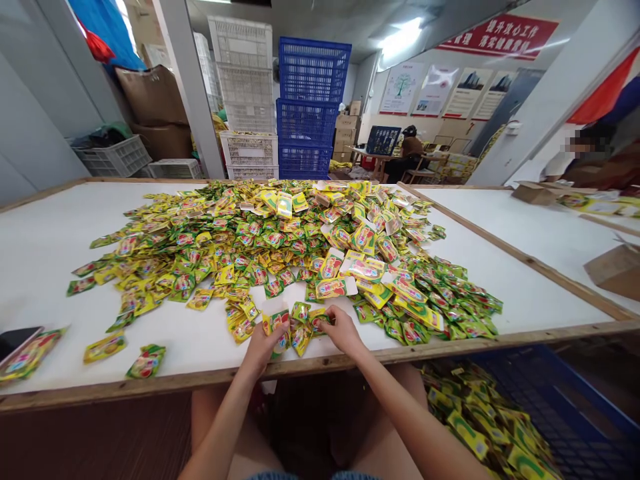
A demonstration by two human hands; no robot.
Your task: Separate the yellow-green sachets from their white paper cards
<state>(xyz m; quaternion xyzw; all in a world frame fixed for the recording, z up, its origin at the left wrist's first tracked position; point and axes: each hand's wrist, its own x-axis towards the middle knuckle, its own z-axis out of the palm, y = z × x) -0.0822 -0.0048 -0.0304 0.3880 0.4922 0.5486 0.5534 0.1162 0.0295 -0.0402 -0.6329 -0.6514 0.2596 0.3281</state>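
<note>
At the near edge of the white, wood-framed counter (pixel 50 247), the left hand (pixel 261 347) has its grip closed on a small yellow-green foil sachet (pixel 277 321) held upright; the right hand (pixel 343 331) pinches another small sachet (pixel 319 321) just beside it; behind both spreads a wide heap of yellow and green sachets (pixel 280 247); a blue plastic crate (pixel 565 413) part-filled with packets stands below, right.

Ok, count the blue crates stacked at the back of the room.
3 blue crates: one stack beside the white crates, bottom, middle, top. More may hide behind.
</note>
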